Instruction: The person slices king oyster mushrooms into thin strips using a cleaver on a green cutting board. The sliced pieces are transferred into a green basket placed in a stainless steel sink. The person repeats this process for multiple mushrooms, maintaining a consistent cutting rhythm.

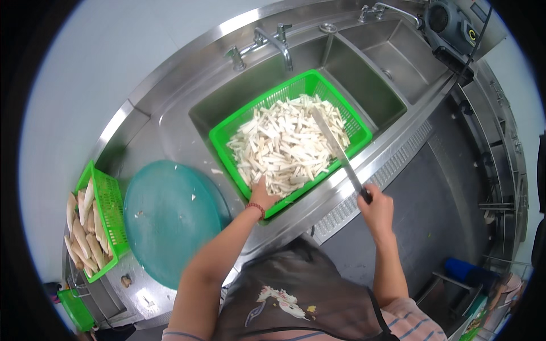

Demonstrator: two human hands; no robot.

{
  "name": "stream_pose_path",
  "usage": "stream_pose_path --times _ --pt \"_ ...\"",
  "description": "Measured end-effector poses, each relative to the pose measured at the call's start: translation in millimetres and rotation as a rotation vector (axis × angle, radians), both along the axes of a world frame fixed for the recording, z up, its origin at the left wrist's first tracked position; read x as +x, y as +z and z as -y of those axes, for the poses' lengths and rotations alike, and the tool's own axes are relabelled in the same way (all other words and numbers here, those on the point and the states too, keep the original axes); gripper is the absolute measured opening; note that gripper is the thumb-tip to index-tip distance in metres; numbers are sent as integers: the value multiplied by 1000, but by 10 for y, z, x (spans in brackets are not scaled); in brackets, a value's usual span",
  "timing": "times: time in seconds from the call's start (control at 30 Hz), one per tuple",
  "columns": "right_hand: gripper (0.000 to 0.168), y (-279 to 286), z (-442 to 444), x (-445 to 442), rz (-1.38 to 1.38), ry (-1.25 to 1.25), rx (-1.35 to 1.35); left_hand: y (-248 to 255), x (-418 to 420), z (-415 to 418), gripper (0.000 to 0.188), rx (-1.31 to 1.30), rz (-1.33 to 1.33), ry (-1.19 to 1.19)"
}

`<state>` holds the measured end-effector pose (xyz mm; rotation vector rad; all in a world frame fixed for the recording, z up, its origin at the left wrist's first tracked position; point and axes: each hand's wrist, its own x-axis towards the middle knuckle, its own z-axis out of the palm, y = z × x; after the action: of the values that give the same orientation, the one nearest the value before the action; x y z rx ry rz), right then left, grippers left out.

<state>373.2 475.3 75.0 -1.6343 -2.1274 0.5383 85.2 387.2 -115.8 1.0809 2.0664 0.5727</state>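
A green plastic basket [220,150] sits over the sink basin, heaped with pale cut mushroom-like strips [277,143]. My left hand [262,196], with a red bead bracelet at the wrist, reaches over the basket's near left corner and touches the strips; its fingertips are partly hidden among them. In my right hand [377,209] is the black handle of a long knife [341,154], whose blade points away over the basket's right side. Left of the basket lies a round teal cutting board [170,226] with a few small scraps on it.
Another green basket [108,213] at the far left holds whole, long pale pieces [87,238]. A metal faucet [277,42] stands behind the basin. A second sink basin [396,55] and a grey blower [448,25] are at the upper right. A brown scrap [126,281] lies on the counter.
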Motion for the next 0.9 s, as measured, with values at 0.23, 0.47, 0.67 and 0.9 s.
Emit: stream_pose_path --times 0.23,0.47,0.67,0.9 --pt "17 156 255 375 -24 -185 -14 -286 477 -564 100 -293 -215 -161" --pt "18 -139 525 833 -73 -454 -191 -596 581 -1210 89 -73 -428 -68" --pt "21 -230 598 808 -168 -458 -237 -313 378 -1883 80 -41 -380 -106" --pt "19 -70 616 749 -190 -407 -212 -543 66 -1487 79 -264 -379 -432"
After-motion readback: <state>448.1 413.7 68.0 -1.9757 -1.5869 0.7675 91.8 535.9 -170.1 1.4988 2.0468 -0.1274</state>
